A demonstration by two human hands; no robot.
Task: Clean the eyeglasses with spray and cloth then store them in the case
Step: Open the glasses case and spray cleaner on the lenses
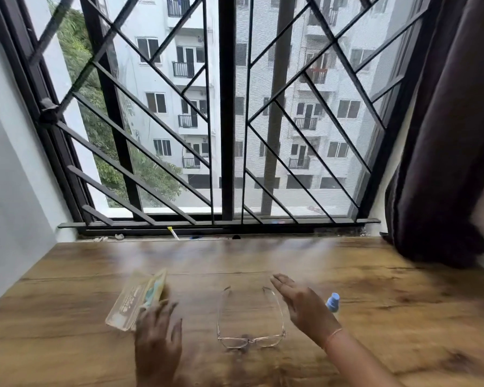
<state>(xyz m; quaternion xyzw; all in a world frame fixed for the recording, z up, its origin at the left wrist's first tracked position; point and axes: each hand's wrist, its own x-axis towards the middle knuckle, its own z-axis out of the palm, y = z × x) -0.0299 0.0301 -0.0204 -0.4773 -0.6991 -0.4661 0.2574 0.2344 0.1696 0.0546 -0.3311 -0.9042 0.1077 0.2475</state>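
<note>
Head view: eyeglasses (250, 319) lie unfolded on the wooden desk (375, 303) between both hands; left hand (158, 339) touches the case (136, 298), fingers spread; right hand (305, 305) hovers flat, empty, beside the spray bottle (333, 302).

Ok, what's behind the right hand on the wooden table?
A small bottle with a blue cap stands just behind the open right hand. Only the cap and a sliver of clear body show; the wrist hides the rest, so its label and fill level cannot be seen.
</note>
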